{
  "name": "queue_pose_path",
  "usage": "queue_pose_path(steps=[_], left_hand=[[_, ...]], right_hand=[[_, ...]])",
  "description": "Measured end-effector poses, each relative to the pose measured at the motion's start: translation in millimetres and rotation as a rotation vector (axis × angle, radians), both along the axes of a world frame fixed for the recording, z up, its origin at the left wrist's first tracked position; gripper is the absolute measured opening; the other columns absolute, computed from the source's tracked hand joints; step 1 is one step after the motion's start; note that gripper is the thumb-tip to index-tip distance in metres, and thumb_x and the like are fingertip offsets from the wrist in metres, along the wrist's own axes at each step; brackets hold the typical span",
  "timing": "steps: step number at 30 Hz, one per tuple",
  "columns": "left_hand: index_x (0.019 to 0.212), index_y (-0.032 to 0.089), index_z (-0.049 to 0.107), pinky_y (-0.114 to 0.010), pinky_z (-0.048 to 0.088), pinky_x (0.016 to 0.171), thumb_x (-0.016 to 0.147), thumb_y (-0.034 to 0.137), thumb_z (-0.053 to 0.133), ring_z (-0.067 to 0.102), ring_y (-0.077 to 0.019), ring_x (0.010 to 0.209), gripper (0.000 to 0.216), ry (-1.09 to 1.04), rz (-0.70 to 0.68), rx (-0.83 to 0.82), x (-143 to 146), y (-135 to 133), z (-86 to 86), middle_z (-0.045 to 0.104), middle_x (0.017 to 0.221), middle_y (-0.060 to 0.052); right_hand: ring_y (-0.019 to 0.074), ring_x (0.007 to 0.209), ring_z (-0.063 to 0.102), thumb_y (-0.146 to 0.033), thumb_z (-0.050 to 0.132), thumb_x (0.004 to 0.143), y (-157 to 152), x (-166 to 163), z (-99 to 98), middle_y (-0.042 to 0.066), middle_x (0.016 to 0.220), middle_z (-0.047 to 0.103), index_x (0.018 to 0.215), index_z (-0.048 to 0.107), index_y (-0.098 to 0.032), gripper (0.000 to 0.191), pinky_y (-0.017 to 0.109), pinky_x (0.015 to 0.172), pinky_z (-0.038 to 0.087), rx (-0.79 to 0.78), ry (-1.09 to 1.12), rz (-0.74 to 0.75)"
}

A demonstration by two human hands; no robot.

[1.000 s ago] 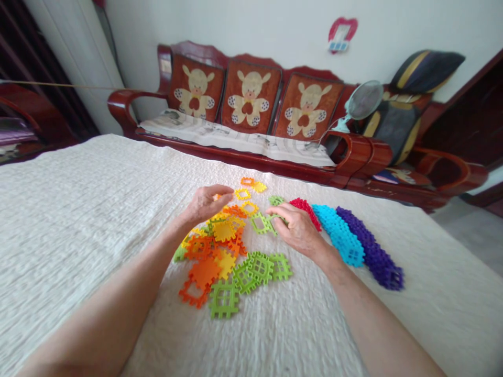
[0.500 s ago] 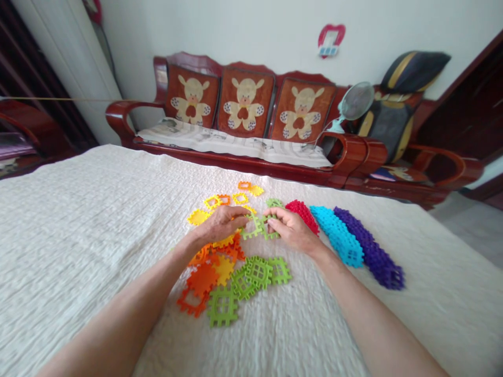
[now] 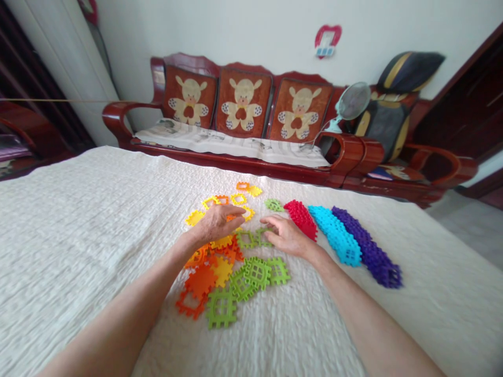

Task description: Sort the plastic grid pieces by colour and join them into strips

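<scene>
My left hand [image 3: 220, 225] hovers over the yellow and orange pieces, fingers stretched out and apart from the thumb, holding nothing. Below its fingertips a green square frame piece [image 3: 245, 240] with notched edges lies on the cloth. A second green frame piece [image 3: 262, 237] is beside it, partly covered by my right hand [image 3: 288, 235], whose fingers are spread. Closer to me are several green window-patterned pieces [image 3: 257, 272], overlapping each other. An orange solid piece [image 3: 201, 281] and a yellow piece [image 3: 223, 271] lie left of them.
A red row [image 3: 302, 217], a blue row [image 3: 336, 233] and a purple row [image 3: 367, 248] of stacked pieces lie to the right. A small green piece [image 3: 274, 204] lies beyond my hands. Past the cloth-covered surface [image 3: 98, 220] stands a wooden sofa [image 3: 228, 162].
Both hands have let go of the green frame pieces, which now lie lower, on the cloth. My fingers have opened, and the right hand has drawn slightly towards me.
</scene>
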State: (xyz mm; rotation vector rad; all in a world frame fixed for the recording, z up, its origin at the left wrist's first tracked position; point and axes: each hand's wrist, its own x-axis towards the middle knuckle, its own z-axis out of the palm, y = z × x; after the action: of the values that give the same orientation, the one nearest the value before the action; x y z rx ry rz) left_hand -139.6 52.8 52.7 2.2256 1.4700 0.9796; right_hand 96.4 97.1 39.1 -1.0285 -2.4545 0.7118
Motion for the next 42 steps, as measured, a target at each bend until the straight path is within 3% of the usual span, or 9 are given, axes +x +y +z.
queue_pose_path(steps=[5, 11, 15, 19, 24, 28, 32, 36, 42], left_hand=[[0.092, 0.02, 0.073, -0.027, 0.051, 0.085, 0.083, 0.03, 0.049, 0.068, -0.0182, 0.091, 0.027, -0.027, 0.169, 0.07, -15.3, 8.7, -3.0, 0.074, 0.097, -0.004], [0.092, 0.019, 0.072, -0.027, 0.051, 0.084, 0.083, 0.026, 0.047, 0.068, -0.0174, 0.089, 0.027, 0.019, 0.218, 0.109, -18.3, 12.2, -11.0, 0.074, 0.096, -0.004], [0.094, 0.016, 0.07, -0.03, 0.051, 0.083, 0.085, 0.026, 0.047, 0.067, -0.0177, 0.088, 0.027, 0.079, 0.021, 0.087, -9.8, 7.9, -9.4, 0.073, 0.095, -0.007], [0.105, 0.019, 0.066, -0.033, 0.048, 0.09, 0.083, 0.034, 0.056, 0.063, -0.0184, 0.099, 0.029, 0.139, -0.179, 0.033, -1.7, 0.1, -5.1, 0.069, 0.107, -0.007], [0.104, 0.023, 0.065, -0.033, 0.047, 0.088, 0.073, 0.031, 0.066, 0.06, -0.0194, 0.097, 0.032, 0.313, -0.304, -0.029, 10.4, -6.0, -7.6, 0.067, 0.105, -0.004], [0.095, 0.02, 0.067, -0.03, 0.048, 0.084, 0.075, 0.023, 0.061, 0.06, -0.0175, 0.092, 0.022, 0.327, -0.272, 0.022, 22.6, -6.2, -18.3, 0.065, 0.098, -0.005], [0.098, 0.018, 0.066, -0.033, 0.048, 0.087, 0.077, 0.027, 0.062, 0.058, -0.0213, 0.099, 0.023, 0.28, -0.114, 0.089, 29.5, -4.7, -29.9, 0.063, 0.099, -0.008], [0.097, 0.019, 0.066, -0.033, 0.048, 0.088, 0.077, 0.028, 0.063, 0.059, -0.0218, 0.098, 0.022, 0.276, -0.102, 0.105, 30.6, -3.3, -36.1, 0.062, 0.099, -0.008], [0.101, 0.019, 0.065, -0.033, 0.048, 0.089, 0.074, 0.027, 0.066, 0.06, -0.0213, 0.098, 0.028, 0.223, -0.11, 0.118, 28.9, -2.9, -39.6, 0.063, 0.102, -0.008]], right_hand=[[0.0215, 0.115, 0.052, -0.013, 0.055, 0.071, -3.2, 5.8, 7.5, 0.01, 0.126, 0.055, 0.124, 0.052, -0.018, 0.053, 0.036, 0.099, 0.04, 0.072, -0.146, 0.21], [0.0239, 0.109, 0.053, -0.022, 0.061, 0.073, -8.1, 4.2, 5.6, 0.011, 0.114, 0.057, 0.119, 0.055, -0.017, 0.046, 0.038, 0.095, 0.043, 0.151, -0.228, 0.099], [0.0289, 0.116, 0.049, -0.036, 0.063, 0.076, -7.0, 6.7, 4.2, 0.016, 0.123, 0.053, 0.122, 0.052, -0.015, 0.052, 0.044, 0.097, 0.041, 0.184, -0.247, -0.023], [0.0252, 0.13, 0.038, -0.015, 0.058, 0.07, -3.0, 10.0, 2.5, 0.013, 0.142, 0.039, 0.132, 0.044, -0.017, 0.064, 0.041, 0.106, 0.034, 0.176, -0.216, 0.174], [0.0217, 0.118, 0.048, -0.003, 0.049, 0.065, -0.4, 11.2, 1.4, 0.01, 0.127, 0.054, 0.124, 0.051, -0.019, 0.061, 0.039, 0.101, 0.039, 0.165, -0.205, 0.214], [0.0222, 0.112, 0.052, -0.011, 0.057, 0.07, 1.3, 13.5, 2.3, 0.01, 0.12, 0.056, 0.121, 0.053, -0.019, 0.052, 0.037, 0.096, 0.042, 0.206, -0.208, 0.161], [0.0243, 0.115, 0.05, -0.02, 0.061, 0.074, 7.8, 13.9, 5.8, 0.011, 0.123, 0.056, 0.123, 0.051, -0.018, 0.051, 0.04, 0.099, 0.039, 0.413, -0.192, -0.066], [0.0264, 0.112, 0.051, -0.023, 0.061, 0.077, 23.5, 10.8, 12.2, 0.012, 0.121, 0.059, 0.123, 0.051, -0.019, 0.047, 0.042, 0.096, 0.037, 0.556, -0.23, -0.262], [0.0263, 0.113, 0.049, -0.02, 0.058, 0.078, 45.6, 3.4, 13.4, 0.01, 0.123, 0.059, 0.123, 0.05, -0.021, 0.045, 0.042, 0.091, 0.034, 0.566, -0.334, -0.226]])
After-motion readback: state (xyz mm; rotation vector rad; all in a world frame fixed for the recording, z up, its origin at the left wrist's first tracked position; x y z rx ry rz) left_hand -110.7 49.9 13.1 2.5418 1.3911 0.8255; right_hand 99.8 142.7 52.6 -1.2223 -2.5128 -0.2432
